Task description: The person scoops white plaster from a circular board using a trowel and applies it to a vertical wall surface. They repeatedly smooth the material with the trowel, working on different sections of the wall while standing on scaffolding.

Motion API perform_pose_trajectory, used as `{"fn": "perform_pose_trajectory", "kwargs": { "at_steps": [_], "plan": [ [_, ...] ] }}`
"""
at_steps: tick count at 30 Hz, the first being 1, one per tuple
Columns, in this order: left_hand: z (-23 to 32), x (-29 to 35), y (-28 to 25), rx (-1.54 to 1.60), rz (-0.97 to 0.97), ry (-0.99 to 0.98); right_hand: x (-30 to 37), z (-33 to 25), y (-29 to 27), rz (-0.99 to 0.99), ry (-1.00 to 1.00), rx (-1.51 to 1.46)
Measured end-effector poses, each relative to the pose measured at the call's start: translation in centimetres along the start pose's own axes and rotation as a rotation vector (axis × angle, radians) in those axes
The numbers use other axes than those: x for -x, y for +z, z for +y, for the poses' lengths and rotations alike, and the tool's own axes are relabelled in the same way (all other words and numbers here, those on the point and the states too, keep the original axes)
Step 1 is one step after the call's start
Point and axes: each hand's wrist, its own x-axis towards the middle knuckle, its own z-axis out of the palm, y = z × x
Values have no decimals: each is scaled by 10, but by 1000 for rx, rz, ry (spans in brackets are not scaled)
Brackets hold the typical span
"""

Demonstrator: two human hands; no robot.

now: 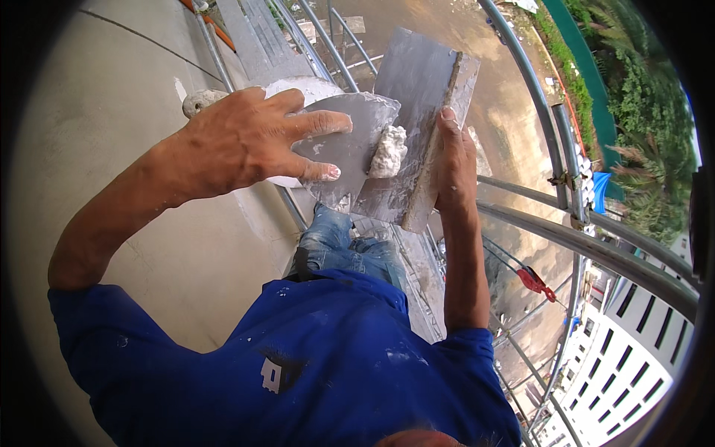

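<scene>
My left hand (238, 141) is closed on a trowel, its fingers and thumb lying along the broad, rounded grey metal blade (346, 123). A plaster-crusted knob (201, 103), apparently the handle's end, sticks out behind the hand. My right hand (456, 167) grips a rectangular finishing trowel by the pale strip (428, 175) along its edge, thumb on top. Its flat grey blade (417, 67) is smeared with white. A lump of white plaster (389, 152) sits where the two blades meet. Behind my left hand shows a white plaster-coated surface (305, 88), mostly hidden.
A smooth beige wall (104, 171) rises close on my left. Scaffold tubes (566, 164) run along my right, with a red pulley (532, 281) on ropes. Metal planks (253, 37) stretch ahead. Far below lie the muddy ground (514, 82) and a white building (625, 372).
</scene>
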Motion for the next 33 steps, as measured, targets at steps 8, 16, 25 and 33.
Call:
{"fn": "perform_pose_trajectory", "kwargs": {
  "at_steps": [8,16,25,33],
  "plan": [
    [18,-36,23,40,87,-146,9,-1,-29,195,-82,230],
    [-8,-80,149,1804,351,-650,61,35,-181,561,25,-295],
    [-55,-326,10,2280,1021,495,188,114,-221,922,-98,-414],
    [-173,-406,-141,2038,1384,718,249,149,-219,1081,-154,-395]
  ]
}}
